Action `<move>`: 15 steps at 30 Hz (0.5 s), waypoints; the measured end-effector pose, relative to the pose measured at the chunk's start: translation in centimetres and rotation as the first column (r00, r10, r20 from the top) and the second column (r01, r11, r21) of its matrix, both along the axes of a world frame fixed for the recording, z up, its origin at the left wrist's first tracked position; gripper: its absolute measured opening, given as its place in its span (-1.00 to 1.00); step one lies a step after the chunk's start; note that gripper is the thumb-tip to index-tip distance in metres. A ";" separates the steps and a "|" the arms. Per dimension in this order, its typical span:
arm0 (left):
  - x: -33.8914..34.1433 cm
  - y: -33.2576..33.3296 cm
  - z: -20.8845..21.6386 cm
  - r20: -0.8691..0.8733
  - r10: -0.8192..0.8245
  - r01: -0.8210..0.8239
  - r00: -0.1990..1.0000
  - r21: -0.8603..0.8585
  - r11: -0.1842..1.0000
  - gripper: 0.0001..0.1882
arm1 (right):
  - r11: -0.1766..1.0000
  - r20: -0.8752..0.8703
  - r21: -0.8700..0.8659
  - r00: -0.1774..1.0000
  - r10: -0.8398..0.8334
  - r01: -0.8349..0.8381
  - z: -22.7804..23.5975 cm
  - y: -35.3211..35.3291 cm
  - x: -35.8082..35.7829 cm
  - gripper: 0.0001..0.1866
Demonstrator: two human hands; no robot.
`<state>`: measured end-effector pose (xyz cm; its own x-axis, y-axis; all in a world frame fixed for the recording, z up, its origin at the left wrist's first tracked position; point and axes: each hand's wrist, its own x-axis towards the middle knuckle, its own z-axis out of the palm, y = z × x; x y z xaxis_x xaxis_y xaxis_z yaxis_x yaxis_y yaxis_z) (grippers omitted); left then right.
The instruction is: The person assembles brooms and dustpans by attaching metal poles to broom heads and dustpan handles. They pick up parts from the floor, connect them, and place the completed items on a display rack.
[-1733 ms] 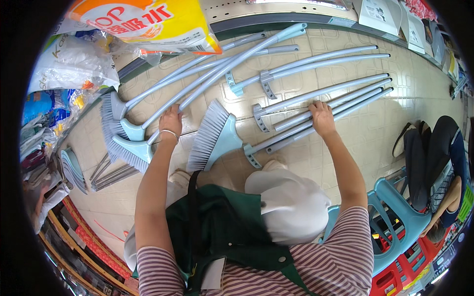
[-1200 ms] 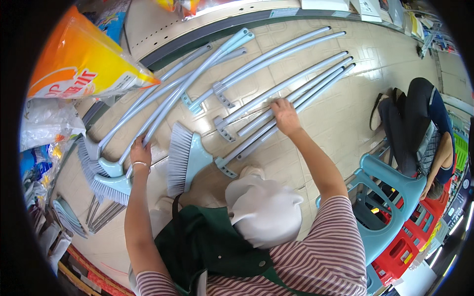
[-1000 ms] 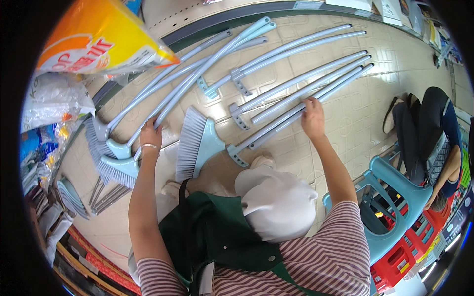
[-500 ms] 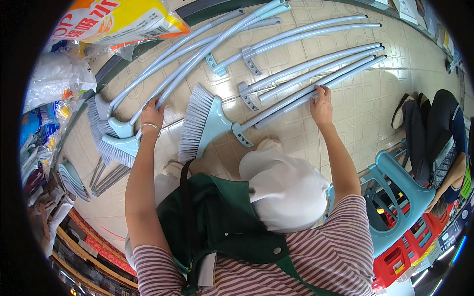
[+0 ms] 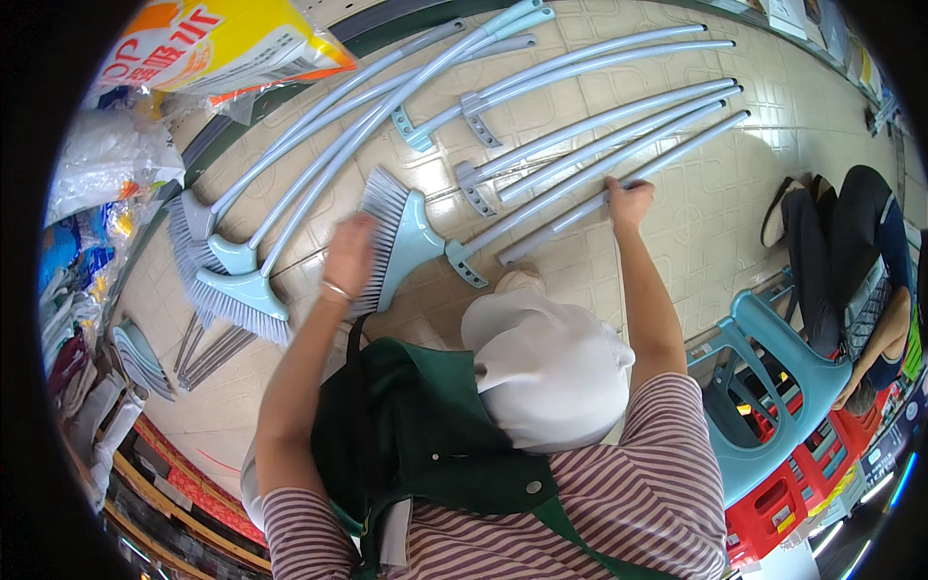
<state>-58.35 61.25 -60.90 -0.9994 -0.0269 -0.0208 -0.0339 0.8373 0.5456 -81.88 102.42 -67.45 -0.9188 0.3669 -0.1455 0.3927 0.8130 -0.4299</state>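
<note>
Through my feed, I have the right hand (image 5: 630,205) gripping a pole (image 5: 553,230) right of the brush (image 5: 414,249). My blurred left hand (image 5: 350,253) is by the brush's left, grip unclear to me. Floor (image 5: 701,227) stretches far right of the brush; a shelf edge (image 5: 396,29) runs beyond it.

Broom head (image 5: 414,242) between brooms (image 5: 232,254) and poles (image 5: 561,225), on floor (image 5: 822,121).

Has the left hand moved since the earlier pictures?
Yes; the left hand has moved right, away from the attached broom handles, toward the loose broom head.
</note>
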 end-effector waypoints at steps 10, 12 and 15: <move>-2.6 9.2 -2.6 0.388 -0.115 0.272 0.915 -0.380 0.884 -0.23 | 0.652 -0.181 -0.746 0.901 -0.393 0.134 4.8 4.9 -3.7 -0.81; -2.2 6.9 -1.7 0.490 0.050 0.169 0.870 -0.392 0.904 -0.17 | 0.610 -0.228 -0.792 0.937 -0.266 -0.020 9.4 2.8 -2.3 -0.83; -2.6 3.9 -0.9 0.480 0.057 -0.005 0.875 -0.108 0.994 -0.18 | 0.664 -0.261 -0.711 0.964 0.056 -0.231 13.6 2.2 0.3 -0.82</move>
